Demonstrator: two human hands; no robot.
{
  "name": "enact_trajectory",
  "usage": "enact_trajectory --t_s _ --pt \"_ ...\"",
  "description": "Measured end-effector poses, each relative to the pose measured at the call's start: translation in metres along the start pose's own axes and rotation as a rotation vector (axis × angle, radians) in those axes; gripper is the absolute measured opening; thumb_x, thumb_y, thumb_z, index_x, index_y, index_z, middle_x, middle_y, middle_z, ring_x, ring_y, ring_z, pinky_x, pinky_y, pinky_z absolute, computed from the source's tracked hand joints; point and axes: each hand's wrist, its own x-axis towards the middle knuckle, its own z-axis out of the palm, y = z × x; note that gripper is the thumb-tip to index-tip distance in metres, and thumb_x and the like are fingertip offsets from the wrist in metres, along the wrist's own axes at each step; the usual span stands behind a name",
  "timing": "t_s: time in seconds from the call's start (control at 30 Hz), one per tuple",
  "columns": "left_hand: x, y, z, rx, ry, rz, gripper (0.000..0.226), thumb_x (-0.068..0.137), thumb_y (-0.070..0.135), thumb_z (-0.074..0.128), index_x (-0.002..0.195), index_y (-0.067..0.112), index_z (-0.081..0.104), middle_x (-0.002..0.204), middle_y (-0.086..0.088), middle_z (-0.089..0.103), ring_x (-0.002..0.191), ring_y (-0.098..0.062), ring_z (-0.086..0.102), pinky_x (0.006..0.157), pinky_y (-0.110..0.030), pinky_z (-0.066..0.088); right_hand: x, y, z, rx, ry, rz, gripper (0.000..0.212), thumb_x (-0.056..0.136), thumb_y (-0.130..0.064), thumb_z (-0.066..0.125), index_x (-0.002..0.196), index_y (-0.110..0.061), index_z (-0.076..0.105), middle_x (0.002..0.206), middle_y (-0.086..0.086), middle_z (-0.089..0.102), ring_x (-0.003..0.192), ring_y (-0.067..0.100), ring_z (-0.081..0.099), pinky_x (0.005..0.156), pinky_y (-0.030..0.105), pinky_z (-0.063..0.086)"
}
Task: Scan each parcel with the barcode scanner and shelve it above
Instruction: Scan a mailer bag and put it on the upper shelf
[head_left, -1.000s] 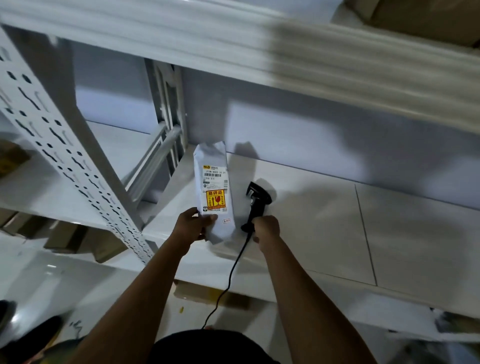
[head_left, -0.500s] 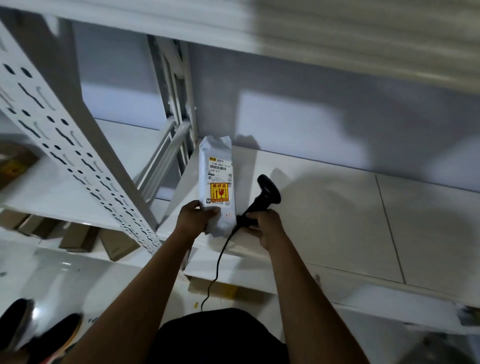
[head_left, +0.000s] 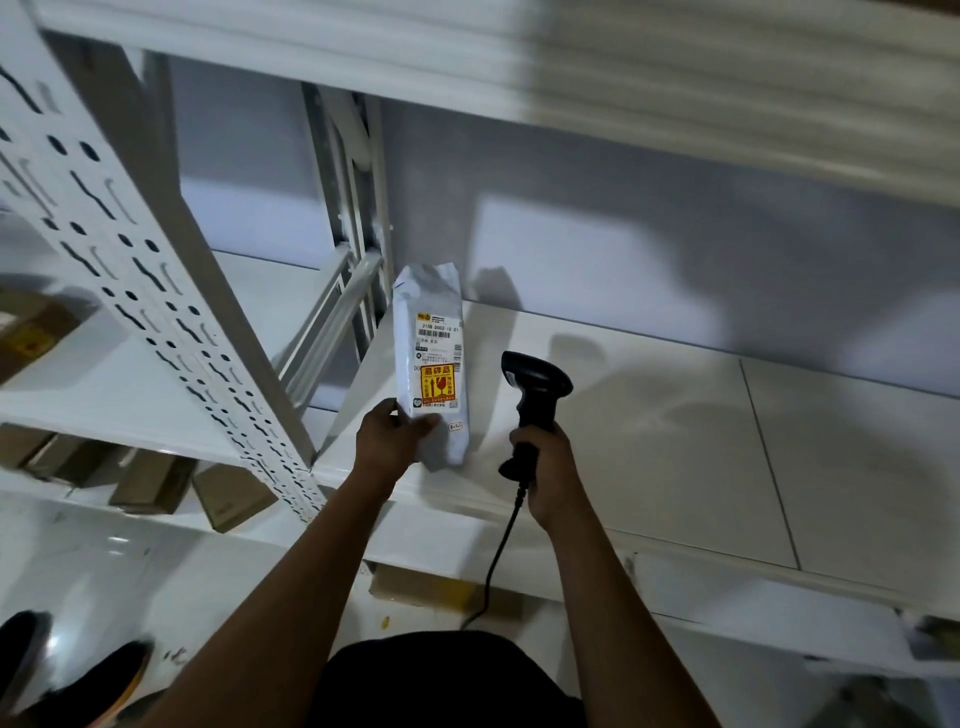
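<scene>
Gripping the parcel (head_left: 428, 364) by its lower end, the left hand (head_left: 390, 441) stands it label-outward on the shelf (head_left: 675, 467); right of the parcel, the right hand (head_left: 545, 467) grips the barcode scanner (head_left: 535, 395), head raised for scanning.

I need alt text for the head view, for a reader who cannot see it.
A person's left hand holds a white parcel upright at a white shelf, label toward the camera; the right hand grips a black corded scanner beside it. Brown boxes lie below at left.
</scene>
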Motion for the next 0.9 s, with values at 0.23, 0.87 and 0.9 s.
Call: enact_trajectory --t_s 0.23,0.87,0.9 --pt "-0.011 0.005 0.003 0.052 0.033 0.04 0.039 0.071 0.039 0.084 0.101 0.016 0.073 0.087 -0.006 0.073 0.085 -0.033 0.072 0.078 -0.053 0.061 -0.022 -0.025 0.004 0.118 -0.181 -0.048 0.026 0.091 0.009 0.047 0.111 -0.007 0.05 0.07 0.013 0.057 0.059 0.023 0.051 0.055 0.032 0.044" --pt "-0.019 -0.004 0.004 0.103 0.056 0.115 0.034 0.088 0.023 0.082 0.118 0.017 0.068 0.107 -0.003 0.069 0.097 -0.027 0.066 0.087 -0.038 0.055 -0.038 -0.032 0.012 0.018 -0.207 -0.044 0.008 0.096 -0.003 0.055 0.098 -0.008 0.061 0.063 0.006 0.05 0.053 0.019 0.046 0.053 0.03 0.043" --pt "-0.019 -0.005 0.004 0.114 0.053 0.112 0.038 0.088 0.023 0.082 0.122 0.014 0.068 0.11 -0.004 0.069 0.098 -0.025 0.065 0.088 -0.037 0.055 -0.038 -0.032 0.012 0.024 -0.21 -0.043 0.009 0.096 -0.002 0.054 0.099 -0.008 0.06 0.063 0.007 0.05 0.053 0.019 0.046 0.053 0.03 0.043"
